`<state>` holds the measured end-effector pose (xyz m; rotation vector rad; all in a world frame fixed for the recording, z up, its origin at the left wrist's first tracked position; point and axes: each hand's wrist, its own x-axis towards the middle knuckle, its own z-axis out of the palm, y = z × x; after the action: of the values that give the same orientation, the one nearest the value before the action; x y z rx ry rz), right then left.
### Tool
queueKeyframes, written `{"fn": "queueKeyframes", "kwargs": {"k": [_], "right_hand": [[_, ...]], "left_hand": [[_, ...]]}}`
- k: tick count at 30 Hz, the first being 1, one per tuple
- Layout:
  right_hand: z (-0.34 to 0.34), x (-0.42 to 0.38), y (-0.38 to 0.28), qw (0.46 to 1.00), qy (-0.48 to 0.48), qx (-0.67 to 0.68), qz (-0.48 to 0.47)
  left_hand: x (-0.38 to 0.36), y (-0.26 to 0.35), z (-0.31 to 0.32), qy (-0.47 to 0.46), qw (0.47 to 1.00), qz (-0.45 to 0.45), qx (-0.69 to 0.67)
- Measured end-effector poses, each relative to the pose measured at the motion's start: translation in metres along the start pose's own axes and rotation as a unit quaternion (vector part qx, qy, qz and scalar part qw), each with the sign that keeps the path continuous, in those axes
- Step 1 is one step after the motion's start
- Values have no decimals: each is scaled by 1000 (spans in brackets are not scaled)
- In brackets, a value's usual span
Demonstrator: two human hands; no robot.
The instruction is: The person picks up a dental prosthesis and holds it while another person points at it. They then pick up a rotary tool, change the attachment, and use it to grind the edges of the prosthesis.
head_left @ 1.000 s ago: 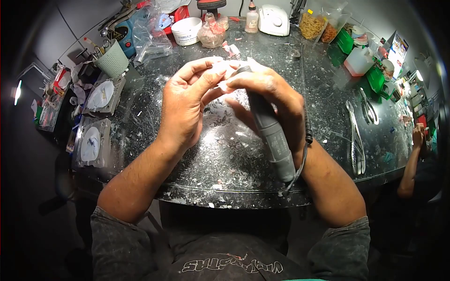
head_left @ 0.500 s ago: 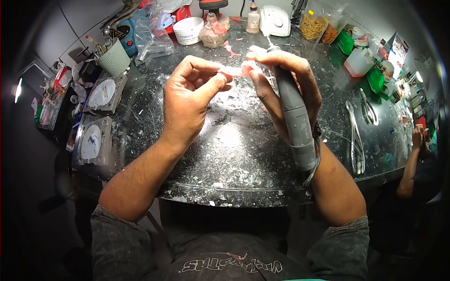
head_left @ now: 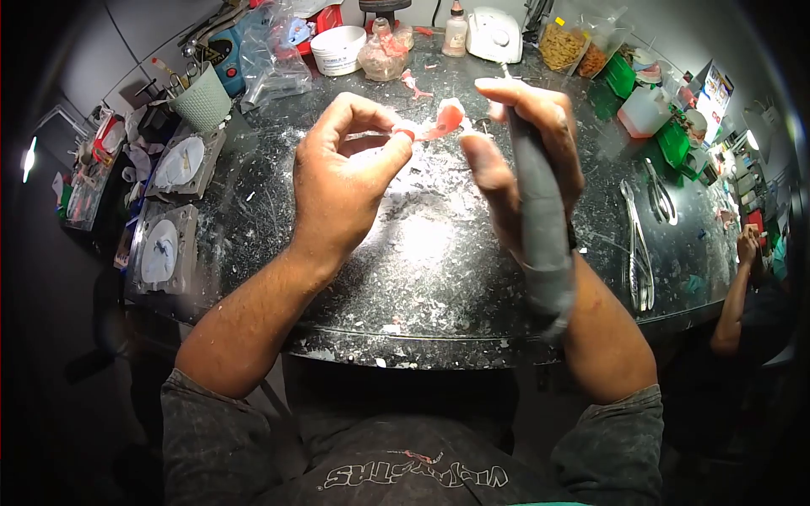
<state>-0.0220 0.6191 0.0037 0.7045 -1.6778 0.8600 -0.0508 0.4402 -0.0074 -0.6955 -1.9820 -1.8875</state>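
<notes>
Bench (head_left: 422, 278): black speckled stone, curved front edge, dusted with white debris. Left hand (head_left: 342, 181): pinches pink dental piece (head_left: 439, 122) above the bench. Right hand (head_left: 527, 143): wrapped around grey handpiece (head_left: 540, 228). Pliers (head_left: 639, 253) lie at right; two grey flasks (head_left: 173, 202) at left; jars and bottles along the back wall.

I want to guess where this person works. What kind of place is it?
Probably a dental lab workshop. The left hand holds a pink denture piece, the right hand a grey grinding tool, over a dusty worktop.
</notes>
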Motion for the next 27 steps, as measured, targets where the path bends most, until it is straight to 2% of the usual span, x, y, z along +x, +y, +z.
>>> {"fn": "queueKeyframes", "kwargs": {"k": [2,4,5,6,10,12,16,18,27], "right_hand": [[-4,5,-3,999,-32,-2,-14],[0,3,-8,998,-52,13,24],[5,-2,-13,995,-39,46,74],[10,-7,-16,989,-25,78,124],[15,-20,0,995,-50,37,82],[21,-26,-1,977,-12,137,165],[18,-27,2,980,-30,124,153],[14,-28,2,972,-92,133,170],[16,-28,1,974,-75,125,171]], "left_hand": [[1,-6,0,11,1000,10,5],[0,-9,-1,-14,991,-76,-111],[-1,-8,1,-12,987,-77,-141],[-1,-7,1,-13,987,-78,-141],[1,-8,-2,-6,989,-71,-131],[1,-9,-3,-2,992,-64,-106],[2,-6,-3,4,994,-59,-94],[2,-5,-5,-20,997,-56,-50],[1,-8,-4,-26,997,-39,-66]]}}
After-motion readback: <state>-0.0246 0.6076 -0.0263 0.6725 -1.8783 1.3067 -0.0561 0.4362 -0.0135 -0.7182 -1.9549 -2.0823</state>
